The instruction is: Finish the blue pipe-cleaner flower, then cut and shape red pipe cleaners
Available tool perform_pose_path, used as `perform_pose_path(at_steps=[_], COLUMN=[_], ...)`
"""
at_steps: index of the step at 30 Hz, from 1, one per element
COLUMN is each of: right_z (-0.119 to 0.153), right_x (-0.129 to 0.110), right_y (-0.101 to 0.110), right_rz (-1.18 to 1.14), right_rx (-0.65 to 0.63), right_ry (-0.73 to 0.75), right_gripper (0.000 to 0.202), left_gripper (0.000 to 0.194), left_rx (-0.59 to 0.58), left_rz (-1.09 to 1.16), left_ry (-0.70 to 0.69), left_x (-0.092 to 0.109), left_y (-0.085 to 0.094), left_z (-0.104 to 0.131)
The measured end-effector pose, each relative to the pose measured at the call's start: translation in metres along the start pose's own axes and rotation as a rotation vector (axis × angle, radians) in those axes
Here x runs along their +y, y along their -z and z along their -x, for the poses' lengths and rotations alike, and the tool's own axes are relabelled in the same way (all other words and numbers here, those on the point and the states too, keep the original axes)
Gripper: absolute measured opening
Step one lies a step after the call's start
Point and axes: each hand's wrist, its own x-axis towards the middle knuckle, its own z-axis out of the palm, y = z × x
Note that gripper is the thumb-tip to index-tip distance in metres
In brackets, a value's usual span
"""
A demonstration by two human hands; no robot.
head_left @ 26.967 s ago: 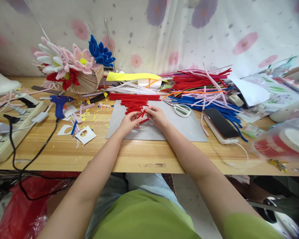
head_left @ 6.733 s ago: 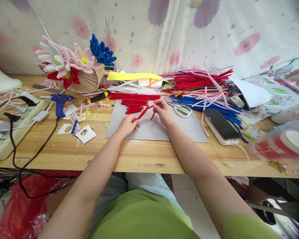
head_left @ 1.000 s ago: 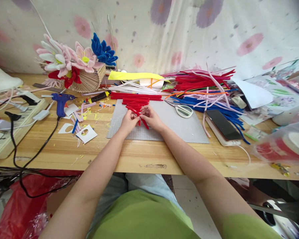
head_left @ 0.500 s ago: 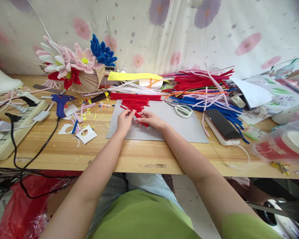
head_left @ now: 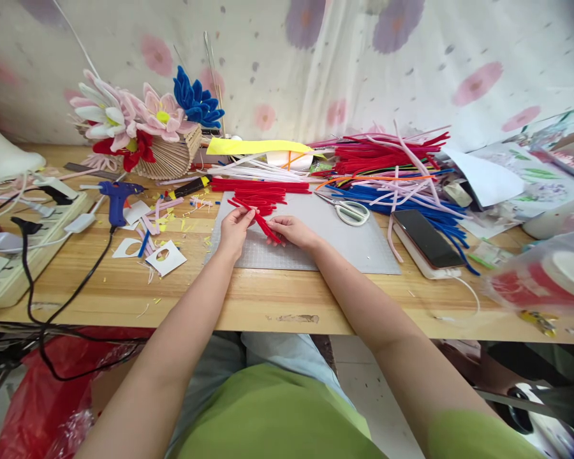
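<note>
Red pipe cleaners (head_left: 262,223) slant between my two hands above the grey cutting mat (head_left: 335,245). My left hand (head_left: 236,228) pinches their upper left part between thumb and fingers. At the lower right end, my right hand (head_left: 289,231) grips them with curled fingers. How many strands are held I cannot tell. Just beyond my fingers lies a pile of cut red pipe cleaners (head_left: 261,199), with a row of longer red pipe cleaners (head_left: 268,185) behind it. Scissors (head_left: 350,211) with pale handles rest on the mat to the right.
A blue glue gun (head_left: 117,199) and power strip (head_left: 52,236) with cables stand left. Fuzzy flowers (head_left: 157,115) sit at the back left. Loose pipe cleaners (head_left: 387,156) heap at the back right, near a phone (head_left: 428,239) and a bagged cup (head_left: 545,274).
My left hand has shifted slightly left, away from my right hand. More of the red pipe cleaners shows between the hands, now slanting down to the right.
</note>
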Motion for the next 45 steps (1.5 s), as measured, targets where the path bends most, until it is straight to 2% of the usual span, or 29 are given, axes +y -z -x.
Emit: perform_pose_path(at_steps=[11, 18, 19, 21, 23, 24, 25, 27, 30, 35, 45], right_z=[0.003, 0.000, -0.001, -0.001, 0.000, 0.001, 0.002, 0.004, 0.004, -0.002, -0.001], right_x=[-0.003, 0.003, 0.003, 0.003, 0.000, -0.002, -0.004, -0.006, -0.006, 0.001, -0.002], right_y=[0.002, 0.001, 0.000, -0.004, -0.009, -0.012, -0.015, -0.021, -0.029, -0.030, -0.024], right_rz=[-0.014, 0.009, 0.041, 0.161, 0.350, 0.451, 0.545, 0.694, 0.803, 0.861, 0.860], right_rx=[-0.021, 0.013, 0.038, 0.198, 0.419, 0.488, 0.504, 0.413, 0.310, 0.352, 0.327], right_ry=[-0.068, -0.037, -0.028, 0.059, 0.235, 0.327, 0.400, 0.468, 0.454, 0.402, 0.364], right_gripper=[0.040, 0.043, 0.043, 0.043, 0.041, 0.038, 0.036, 0.031, 0.024, 0.006, 0.008], left_gripper=[0.026, 0.028, 0.026, 0.021, 0.017, 0.016, 0.015, 0.014, 0.012, 0.013, 0.024], left_rx=[0.129, 0.013, 0.010, 0.018, 0.031, 0.035, 0.040, 0.052, 0.053, 0.027, 0.130], left_rz=[-0.083, -0.107, -0.110, -0.133, -0.182, -0.210, -0.236, -0.289, -0.349, -0.359, -0.137], left_ry=[-0.112, -0.054, -0.054, -0.078, -0.125, -0.152, -0.180, -0.234, -0.279, -0.264, -0.122], left_x=[0.000, 0.002, 0.002, 0.000, -0.001, -0.002, -0.003, -0.004, -0.005, -0.006, -0.001], left_y=[0.002, 0.001, 0.001, 0.000, 0.001, 0.001, 0.002, 0.004, 0.005, 0.003, 0.000], left_z=[-0.003, 0.000, 0.000, 0.001, 0.001, 0.001, 0.001, 0.001, 0.001, 0.001, -0.003])
